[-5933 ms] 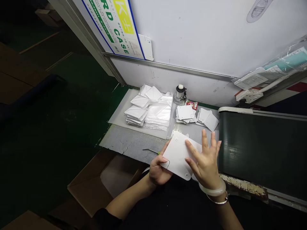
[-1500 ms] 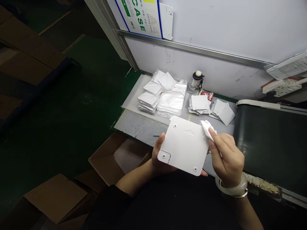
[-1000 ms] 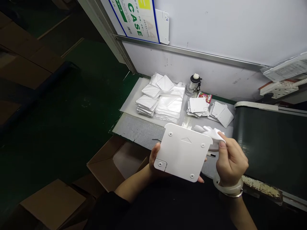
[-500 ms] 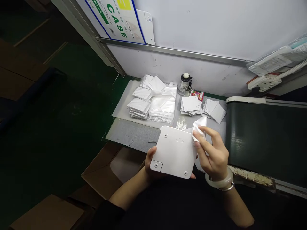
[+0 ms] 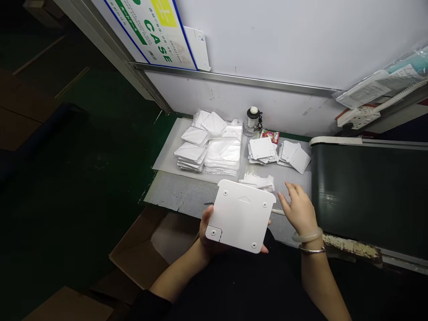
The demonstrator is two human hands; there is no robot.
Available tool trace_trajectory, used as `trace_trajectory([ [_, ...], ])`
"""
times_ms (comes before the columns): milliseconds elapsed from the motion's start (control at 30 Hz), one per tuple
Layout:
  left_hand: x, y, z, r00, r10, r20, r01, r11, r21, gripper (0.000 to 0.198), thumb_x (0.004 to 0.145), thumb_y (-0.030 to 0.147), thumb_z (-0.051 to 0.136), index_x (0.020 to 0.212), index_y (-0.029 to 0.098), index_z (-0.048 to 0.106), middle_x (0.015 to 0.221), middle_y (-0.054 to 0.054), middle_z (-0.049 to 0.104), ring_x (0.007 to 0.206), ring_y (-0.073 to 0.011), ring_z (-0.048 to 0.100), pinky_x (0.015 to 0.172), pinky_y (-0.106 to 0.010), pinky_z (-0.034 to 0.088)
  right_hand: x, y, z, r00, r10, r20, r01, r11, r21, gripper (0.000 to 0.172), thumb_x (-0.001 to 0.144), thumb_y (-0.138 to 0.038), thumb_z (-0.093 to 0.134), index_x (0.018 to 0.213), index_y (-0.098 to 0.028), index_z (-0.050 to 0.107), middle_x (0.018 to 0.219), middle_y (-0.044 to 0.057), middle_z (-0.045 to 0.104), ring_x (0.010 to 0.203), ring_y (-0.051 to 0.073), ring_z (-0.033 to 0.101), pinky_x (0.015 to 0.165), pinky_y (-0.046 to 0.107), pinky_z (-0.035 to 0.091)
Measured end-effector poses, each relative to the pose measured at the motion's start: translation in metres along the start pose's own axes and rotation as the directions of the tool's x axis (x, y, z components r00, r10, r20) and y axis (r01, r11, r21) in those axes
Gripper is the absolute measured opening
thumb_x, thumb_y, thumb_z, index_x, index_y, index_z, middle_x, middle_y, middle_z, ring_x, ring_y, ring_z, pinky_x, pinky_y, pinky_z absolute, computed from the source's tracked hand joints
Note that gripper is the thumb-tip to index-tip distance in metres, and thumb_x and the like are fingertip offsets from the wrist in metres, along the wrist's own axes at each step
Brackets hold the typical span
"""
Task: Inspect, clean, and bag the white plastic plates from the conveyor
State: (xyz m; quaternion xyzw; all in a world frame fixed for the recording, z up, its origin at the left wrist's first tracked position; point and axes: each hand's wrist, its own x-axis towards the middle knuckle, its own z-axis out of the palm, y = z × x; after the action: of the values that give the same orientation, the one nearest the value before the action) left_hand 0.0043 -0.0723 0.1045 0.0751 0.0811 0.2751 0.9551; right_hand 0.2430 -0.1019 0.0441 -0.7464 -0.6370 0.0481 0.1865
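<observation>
A flat white plastic plate (image 5: 239, 218) with rounded corners, small holes and a triangle mark lies tilted in my left hand (image 5: 206, 227). My left thumb grips its left edge, and the other fingers go underneath, with tips showing at the right. Just right of the plate is my right hand (image 5: 297, 207), fingers apart and holding nothing. A crumpled white cloth (image 5: 259, 182) rests on the bench behind the plate, partly hidden by it. Farther back, two loose piles of white plates, one left (image 5: 262, 149) and one right (image 5: 294, 156), sit on the bench.
Bagged white plates (image 5: 190, 154) and a stack of clear plastic bags (image 5: 223, 154) lie at the back left. A small jar (image 5: 252, 120) stands by the wall near a red packet (image 5: 270, 136). A dark conveyor belt (image 5: 368, 191) is at right, a cardboard box (image 5: 137, 254) below left.
My right hand has let go of the white cloth, which now lies on the bench, and has moved right, away from the plate. The left hand still holds the plate.
</observation>
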Motion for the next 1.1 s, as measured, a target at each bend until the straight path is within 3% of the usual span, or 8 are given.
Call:
trace_trajectory([
  [233,0.01,0.001,0.0,0.998,-0.039,-0.047,0.041,0.999,0.036,0.076,0.073,0.07,0.041,0.13,0.02,0.051,0.132,-0.015,0.052,0.127,-0.0504,0.034,0.079,-0.062,0.044,-0.009,-0.007,-0.01,0.991,0.068,0.114,-0.105,0.928,0.356,0.035,0.093,-0.037,0.046,0.118,-0.014,0.057,0.104,0.013,0.065,0.083,0.02,0.063,0.076,0.038,0.053],
  [400,0.013,0.0,-0.002,0.995,-0.081,-0.063,0.083,0.996,0.029,0.076,0.073,0.069,0.043,0.131,0.021,0.049,0.134,-0.015,0.051,0.127,-0.0491,0.035,0.08,-0.064,0.044,-0.006,-0.029,-0.031,0.997,0.062,0.056,-0.083,0.672,0.736,0.032,0.086,-0.038,0.06,0.111,-0.019,0.059,0.089,0.006,0.066,0.083,0.018,0.063,0.074,0.033,0.053],
  [533,0.015,0.001,-0.004,0.995,-0.089,-0.049,0.089,0.996,0.005,0.073,0.075,0.064,0.046,0.132,0.02,0.049,0.134,-0.016,0.052,0.129,-0.0473,0.034,0.083,-0.063,0.045,0.0,-0.043,-0.043,0.995,-0.014,0.101,-0.079,0.525,0.848,0.018,0.078,-0.031,0.07,0.078,-0.019,0.058,0.066,-0.002,0.057,0.062,0.013,0.055,0.06,0.027,0.047],
  [700,0.016,0.0,-0.008,0.993,-0.117,-0.029,0.117,0.993,-0.011,0.076,0.073,0.064,0.049,0.133,0.017,0.047,0.133,-0.017,0.052,0.129,-0.0472,0.035,0.084,-0.062,0.046,0.007,-0.044,-0.046,0.981,0.109,0.161,-0.194,0.533,0.824,0.024,0.089,-0.032,0.056,0.068,-0.019,0.055,0.063,-0.003,0.054,0.06,0.011,0.051,0.057,0.024,0.041],
  [800,0.015,-0.001,-0.009,0.988,-0.147,-0.039,0.148,0.989,-0.002,0.082,0.069,0.067,0.05,0.134,0.017,0.046,0.132,-0.017,0.052,0.129,-0.0478,0.035,0.086,-0.062,0.044,0.006,-0.038,-0.039,0.965,0.221,0.142,-0.251,0.614,0.748,0.032,0.091,-0.035,0.052,0.063,-0.019,0.055,0.06,-0.003,0.053,0.058,0.012,0.05,0.057,0.025,0.04],
  [900,0.014,-0.001,-0.008,0.989,-0.133,-0.057,0.134,0.991,0.026,0.086,0.067,0.07,0.05,0.135,0.018,0.045,0.131,-0.017,0.053,0.129,-0.0483,0.036,0.085,-0.062,0.044,0.001,-0.033,-0.028,0.967,0.244,0.065,-0.222,0.699,0.68,0.027,0.09,-0.035,0.053,0.069,-0.02,0.059,0.07,0.0,0.061,0.069,0.015,0.057,0.067,0.028,0.044],
  [967,0.013,-0.001,-0.006,0.991,-0.12,-0.059,0.122,0.992,0.025,0.084,0.067,0.069,0.051,0.134,0.019,0.046,0.135,-0.016,0.051,0.128,-0.0479,0.037,0.082,-0.058,0.047,-0.004,-0.032,-0.023,0.973,0.231,0.012,-0.174,0.699,0.694,0.017,0.089,-0.033,0.055,0.079,-0.02,0.062,0.085,0.003,0.066,0.084,0.019,0.061,0.077,0.032,0.046],
  [1100,0.009,0.0,-0.006,0.994,-0.099,-0.049,0.1,0.995,0.019,0.08,0.067,0.067,0.055,0.131,0.021,0.05,0.137,-0.014,0.05,0.128,-0.0474,0.039,0.079,-0.056,0.049,-0.013,-0.03,-0.014,0.986,0.152,-0.062,-0.057,0.671,0.739,0.014,0.089,-0.028,0.056,0.078,-0.021,0.062,0.095,0.005,0.068,0.096,0.022,0.062,0.086,0.037,0.048],
])
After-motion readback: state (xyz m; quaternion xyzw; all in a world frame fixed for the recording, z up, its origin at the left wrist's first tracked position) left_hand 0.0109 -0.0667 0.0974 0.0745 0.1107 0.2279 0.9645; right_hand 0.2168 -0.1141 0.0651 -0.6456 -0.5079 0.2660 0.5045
